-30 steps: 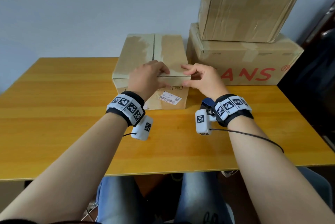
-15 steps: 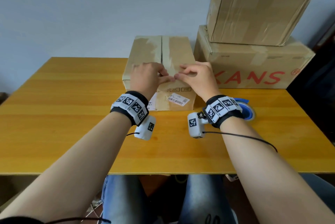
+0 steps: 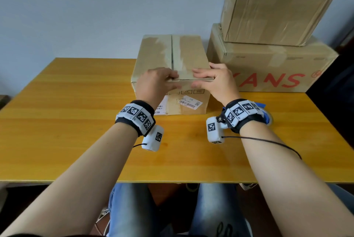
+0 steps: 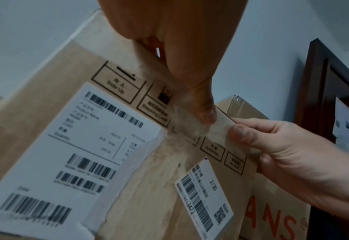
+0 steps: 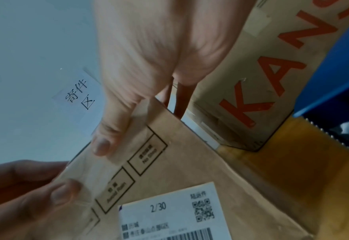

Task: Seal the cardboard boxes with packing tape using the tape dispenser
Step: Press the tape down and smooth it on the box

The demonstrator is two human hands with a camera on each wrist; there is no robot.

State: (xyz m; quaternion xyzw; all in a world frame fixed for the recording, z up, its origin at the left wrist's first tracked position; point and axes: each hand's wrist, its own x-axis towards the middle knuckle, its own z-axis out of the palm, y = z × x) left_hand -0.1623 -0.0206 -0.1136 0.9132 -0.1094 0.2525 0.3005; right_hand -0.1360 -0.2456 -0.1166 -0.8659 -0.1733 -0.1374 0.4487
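Note:
A small cardboard box (image 3: 189, 54) stands mid-table, with a strip of clear tape (image 3: 175, 50) along its top seam. My left hand (image 3: 161, 81) and right hand (image 3: 212, 79) both pinch its front top edge, fingers on the lid and thumbs on the front face. The left wrist view has my left thumb (image 4: 203, 107) pressed on taped cardboard, my right hand (image 4: 282, 149) beside it. In the right wrist view my right thumb (image 5: 103, 141) lies on that front face (image 5: 189, 162). The blue tape dispenser (image 3: 267, 117) lies on the table behind my right wrist, mostly hidden; its toothed blade (image 5: 323, 134) shows.
A large box with red letters (image 3: 268, 68) stands to the right of the small one, another taped box (image 3: 277, 6) stacked on it. The yellow wooden table (image 3: 76, 102) backs onto a pale wall. Shipping labels (image 4: 70, 146) cover the small box's front. Dark furniture stands at the right.
My fingertips met at the seam half a second ago; now the hands sit slightly apart along the front edge. The blue dispenser has come into view behind my right wrist.

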